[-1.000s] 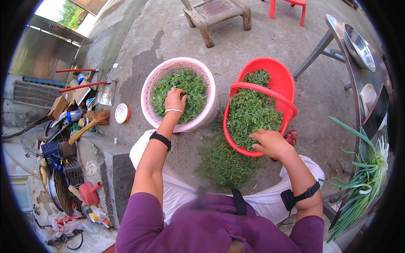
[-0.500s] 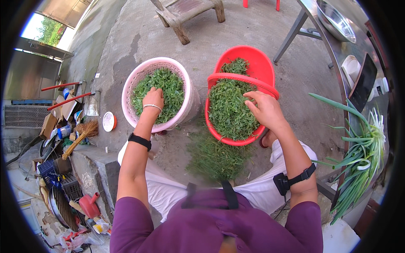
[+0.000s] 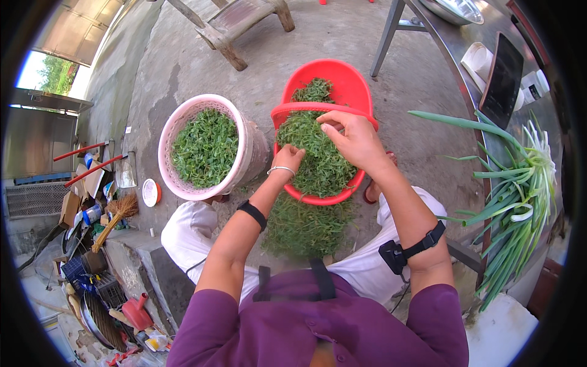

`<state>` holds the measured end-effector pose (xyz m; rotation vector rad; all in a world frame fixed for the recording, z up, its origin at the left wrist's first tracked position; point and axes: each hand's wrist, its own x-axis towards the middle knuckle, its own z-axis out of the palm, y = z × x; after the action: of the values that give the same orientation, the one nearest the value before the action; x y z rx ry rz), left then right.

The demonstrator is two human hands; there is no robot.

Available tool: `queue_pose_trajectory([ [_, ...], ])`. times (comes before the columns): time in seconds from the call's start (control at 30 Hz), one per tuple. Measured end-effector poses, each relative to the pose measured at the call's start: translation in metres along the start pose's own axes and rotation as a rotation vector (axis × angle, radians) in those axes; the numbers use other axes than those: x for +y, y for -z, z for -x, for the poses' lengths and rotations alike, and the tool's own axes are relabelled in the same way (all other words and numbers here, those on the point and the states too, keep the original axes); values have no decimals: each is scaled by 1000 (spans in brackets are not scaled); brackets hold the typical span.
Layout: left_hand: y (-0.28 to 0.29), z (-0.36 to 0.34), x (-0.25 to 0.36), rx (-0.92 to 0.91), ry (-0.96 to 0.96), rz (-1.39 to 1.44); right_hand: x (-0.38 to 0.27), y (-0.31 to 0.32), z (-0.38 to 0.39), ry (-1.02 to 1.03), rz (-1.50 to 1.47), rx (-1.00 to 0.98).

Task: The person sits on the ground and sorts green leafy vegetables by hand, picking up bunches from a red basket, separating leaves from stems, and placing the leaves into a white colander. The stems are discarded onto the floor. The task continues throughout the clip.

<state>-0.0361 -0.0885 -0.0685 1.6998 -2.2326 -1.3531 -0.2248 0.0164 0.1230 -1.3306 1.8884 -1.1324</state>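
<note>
A red plastic basket (image 3: pixel 361 92) with a raised handle stands in front of me, heaped with loose leafy greens (image 3: pixel 321 162). At the left part of that heap is my left hand (image 3: pixel 288 160), its fingers drawn together on the leafy greens. My right hand (image 3: pixel 353 136) hovers over the heap's upper right, just below the handle, thumb and forefinger bent with a gap between them. No stem shows clearly in it. To the left, a pale pink lattice basket (image 3: pixel 167 131) holds more green leaves (image 3: pixel 205 150). Neither hand touches it.
A pile of thin green stems (image 3: pixel 306 226) lies on the ground between my feet. Spring onions (image 3: pixel 516 202) hang over the metal table (image 3: pixel 452 67) at right, beside a tablet (image 3: pixel 502 79). A wooden chair (image 3: pixel 244 21) stands ahead; a broom (image 3: pixel 119 211) and clutter lie left.
My left hand has left the pink basket and crossed right to the greens in the red one. My right hand has stayed over the red basket. The whole view has shifted.
</note>
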Motion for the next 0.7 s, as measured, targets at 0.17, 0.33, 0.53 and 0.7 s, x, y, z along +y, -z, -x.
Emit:
queue_pose_trajectory([
  [0.17,-25,4,-5,-165,310,609,-2,6,1,27,-5,6],
  [0.33,5,28,-1,-69,-58,479,0,11,2,38,0,6],
  [0.53,37,74,24,-160,-119,998,8,3,6,22,78,-49],
  [0.7,47,91,48,-173,-163,1050,12,-1,8,68,99,-71],
])
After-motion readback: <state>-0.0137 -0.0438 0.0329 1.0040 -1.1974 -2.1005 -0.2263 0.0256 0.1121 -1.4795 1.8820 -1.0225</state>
